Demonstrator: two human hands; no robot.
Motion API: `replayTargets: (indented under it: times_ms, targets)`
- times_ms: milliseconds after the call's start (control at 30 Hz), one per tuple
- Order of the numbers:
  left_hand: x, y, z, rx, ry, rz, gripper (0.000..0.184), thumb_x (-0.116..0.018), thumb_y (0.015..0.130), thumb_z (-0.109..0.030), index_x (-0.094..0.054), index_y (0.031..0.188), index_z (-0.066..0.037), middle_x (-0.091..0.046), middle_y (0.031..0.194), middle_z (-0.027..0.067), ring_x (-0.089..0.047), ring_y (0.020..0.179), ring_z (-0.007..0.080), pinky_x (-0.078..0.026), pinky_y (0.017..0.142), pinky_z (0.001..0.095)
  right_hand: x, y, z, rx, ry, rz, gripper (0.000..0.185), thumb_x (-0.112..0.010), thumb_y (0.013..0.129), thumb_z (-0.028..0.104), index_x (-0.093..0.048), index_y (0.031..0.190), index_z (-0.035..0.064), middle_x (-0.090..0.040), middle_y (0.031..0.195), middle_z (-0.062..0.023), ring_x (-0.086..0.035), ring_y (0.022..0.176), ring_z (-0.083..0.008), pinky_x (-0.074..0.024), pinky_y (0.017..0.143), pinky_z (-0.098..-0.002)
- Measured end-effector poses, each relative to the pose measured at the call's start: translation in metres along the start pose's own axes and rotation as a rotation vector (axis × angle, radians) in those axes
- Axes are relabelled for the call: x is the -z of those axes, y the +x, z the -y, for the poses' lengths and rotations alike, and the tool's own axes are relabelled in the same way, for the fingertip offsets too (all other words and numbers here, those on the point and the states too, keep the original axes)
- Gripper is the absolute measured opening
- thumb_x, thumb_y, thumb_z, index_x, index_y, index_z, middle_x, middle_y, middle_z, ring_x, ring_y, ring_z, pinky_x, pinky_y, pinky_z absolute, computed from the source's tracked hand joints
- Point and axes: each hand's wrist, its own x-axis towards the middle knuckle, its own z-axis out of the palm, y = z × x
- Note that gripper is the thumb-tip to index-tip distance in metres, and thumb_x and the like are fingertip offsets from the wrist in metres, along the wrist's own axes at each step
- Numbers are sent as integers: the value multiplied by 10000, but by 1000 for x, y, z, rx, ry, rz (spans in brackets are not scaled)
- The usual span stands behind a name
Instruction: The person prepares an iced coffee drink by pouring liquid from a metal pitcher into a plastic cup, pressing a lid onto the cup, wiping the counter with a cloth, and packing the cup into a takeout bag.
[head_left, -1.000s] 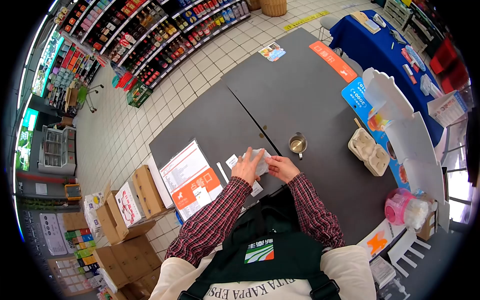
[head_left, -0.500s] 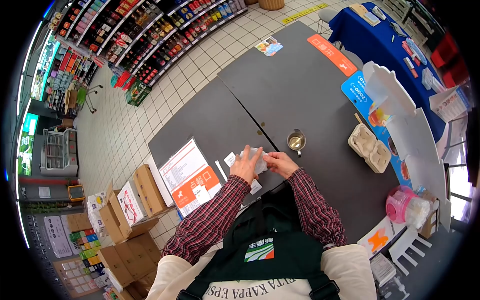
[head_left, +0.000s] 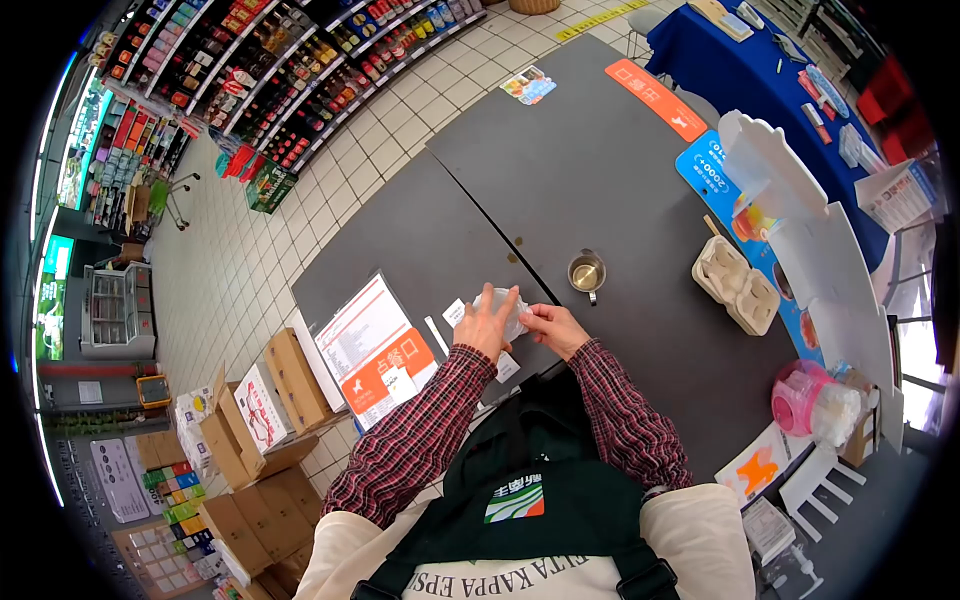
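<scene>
Both my hands hold a small translucent plastic cup or lid [head_left: 513, 312] over the dark table. My left hand [head_left: 485, 325] lies over its left side with the fingers spread around it. At its right edge, my right hand [head_left: 556, 328] pinches the rim between thumb and fingers. A metal cup [head_left: 587, 271] with a handle stands just beyond my right hand, with some liquid in it. Small white paper slips [head_left: 454, 313] lie beside my left hand. Left of them is a laminated menu sheet [head_left: 372, 345] with an orange band.
The dark grey table [head_left: 620, 180] has a seam across it. On its right are a cardboard cup carrier [head_left: 736, 285], a white and blue display board [head_left: 712, 175] and a pink container [head_left: 797, 398]. Cardboard boxes [head_left: 262, 410] stand at the left. Shelves of bottles [head_left: 300, 80] are beyond.
The view has shifted slightly, so the table items appear a little lower left or higher. My hands stay around the translucent piece, with small finger movements.
</scene>
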Motion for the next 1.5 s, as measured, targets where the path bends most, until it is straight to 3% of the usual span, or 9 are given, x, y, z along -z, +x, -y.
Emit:
replayTargets:
  times_ms: [167,433,633,733,867,933,1067,1233,1500]
  targets:
    - [-1,-1,1,-4,-4,-3,1032,-870,596,-242,-306,1456,-337,-349,1455,156,-580,1100,382,-569,820,428,0,9,-24,142,106,7,268,-685,896,289,-563,1021,87,-593,895,36,-534,792,-45,-431,638,-208]
    - [8,-3,12,-84,-42,10,1012,-859,626,-312,-284,1458,-324,-343,1429,113,-592,1069,357,-570,815,429,-1,-4,-8,166,-283,-161,336,-721,859,310,-534,1008,75,-591,847,6,-547,712,-69,-434,607,-226]
    - [-3,-4,8,-76,-99,-25,1117,-844,639,-423,-147,1510,-350,-233,1521,135,-340,1343,400,-427,1007,521,19,-47,-13,338,-540,-362,298,-726,838,270,-611,962,25,-642,794,-31,-601,724,-93,-502,667,-250]
    - [-19,-3,-4,-149,-4,-220,927,-723,702,-600,-289,1474,-329,-279,1497,132,-246,1384,404,-291,1069,601,33,-71,-9,348,-427,-516,180,-667,886,190,-623,910,17,-641,753,-28,-598,675,-86,-507,635,-242]
    - [-46,12,-3,-168,-73,-487,526,-654,804,-555,-588,1227,-249,-442,1363,81,-346,1311,354,-365,981,548,50,-84,-3,296,-384,-635,175,-636,919,199,-613,909,26,-629,746,-10,-579,657,-75,-493,621,-229]
    - [-47,15,-4,-168,-95,-508,467,-662,812,-515,-608,1188,-244,-467,1326,71,-379,1269,341,-378,937,521,55,-87,-2,284,-362,-659,185,-612,936,249,-607,938,64,-624,775,9,-563,659,-55,-431,572,-198]
    - [-48,15,-6,-162,-102,-581,323,-679,812,-392,-652,1092,-232,-517,1236,48,-443,1169,318,-389,845,467,54,-85,0,329,-332,-695,179,-624,929,220,-605,967,46,-623,783,-2,-567,645,-72,-484,605,-231]
    - [-47,16,-6,-143,-127,-573,311,-690,784,-346,-660,1068,-224,-517,1220,38,-445,1154,319,-387,845,472,40,-63,9,324,-342,-649,243,-636,920,230,-573,1052,37,-623,801,-12,-579,654,-85,-482,602,-232]
    - [-47,14,-6,-131,-148,-596,336,-696,778,-353,-648,1091,-241,-511,1245,30,-437,1176,307,-384,873,472,41,-49,20,260,-481,-664,349,-427,1010,323,-579,843,57,-629,792,-11,-576,655,-81,-443,567,-243]
